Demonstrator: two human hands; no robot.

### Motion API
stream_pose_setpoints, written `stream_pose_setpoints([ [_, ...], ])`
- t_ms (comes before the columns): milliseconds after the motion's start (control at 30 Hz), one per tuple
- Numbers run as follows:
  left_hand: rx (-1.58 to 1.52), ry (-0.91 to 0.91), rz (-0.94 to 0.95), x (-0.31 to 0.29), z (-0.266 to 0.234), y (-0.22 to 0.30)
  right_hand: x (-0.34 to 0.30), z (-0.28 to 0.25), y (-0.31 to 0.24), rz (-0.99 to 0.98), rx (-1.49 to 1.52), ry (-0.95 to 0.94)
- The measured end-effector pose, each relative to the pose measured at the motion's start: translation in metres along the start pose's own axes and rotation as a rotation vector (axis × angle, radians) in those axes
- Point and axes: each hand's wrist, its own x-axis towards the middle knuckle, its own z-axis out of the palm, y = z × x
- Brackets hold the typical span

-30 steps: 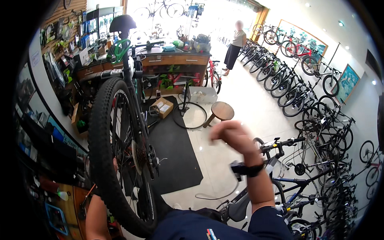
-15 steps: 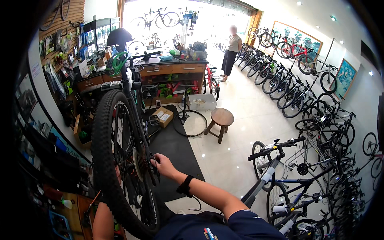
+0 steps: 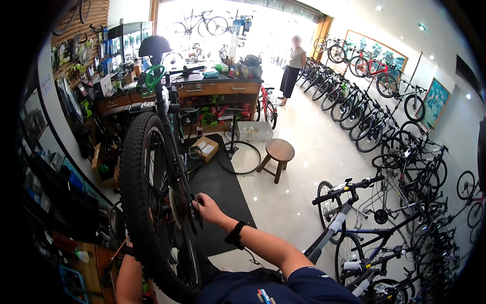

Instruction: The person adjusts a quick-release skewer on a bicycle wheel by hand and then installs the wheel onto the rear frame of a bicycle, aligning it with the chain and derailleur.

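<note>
The rear wheel [image 3: 132, 202] of the mountain bike stands on edge right in front of the person at work, its long line running from close by their body out toward the wooden surface [image 3: 202, 78]. The right hand [image 3: 208, 209] has come to its right side, by the hub, and is plainly the nearer hand to the rear derailleur [image 3: 197, 219]. From those fingers [image 3: 201, 198], the cassette [image 3: 176, 207] lies just to the left, between them and the spokes. Thumb and fingertips are drawn in around some small dark part there; I can't make out which, or whether they grip it or merely touch it

The left forearm [image 3: 129, 278] rises along the wheel's left side, and the tyre covers nearly all of the left hand, so I can't say how its fingers stand. The lower edge of the view cuts off the elbow beyond the tyre's near end

Past the wheel's far end, the saddle [image 3: 154, 46] sits high with a green cable [image 3: 150, 80] hung beneath it. To the wheel's right are a cardboard box [image 3: 206, 148] and, farther off, a round stool [image 3: 279, 151]
</note>
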Motion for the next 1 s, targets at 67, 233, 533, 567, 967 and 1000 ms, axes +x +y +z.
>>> stream_pose_setpoints([
  [67,0.014,0.018,0.035,0.004,0.008,-0.001,0.002,-0.001,0.007,0.02,-0.044,0.0],
  [233,0.039,0.048,0.067,0.006,0.012,-0.004,0.002,0.006,0.008,0.087,0.117,0.042],
  [533,0.054,0.024,0.039,0.0,-0.006,0.016,-0.002,0.004,-0.004,-0.008,-0.01,0.079],
  [567,-0.009,-0.03,0.006,0.004,-0.002,0.007,-0.003,0.002,-0.007,0.005,-0.016,0.059],
  [967,-0.006,0.019,0.0,0.002,0.012,-0.006,-0.003,0.008,0.008,0.009,0.081,0.071],
  [1000,-0.003,0.017,-0.001,0.001,0.013,-0.005,-0.003,0.007,0.007,0.03,0.232,0.073],
])
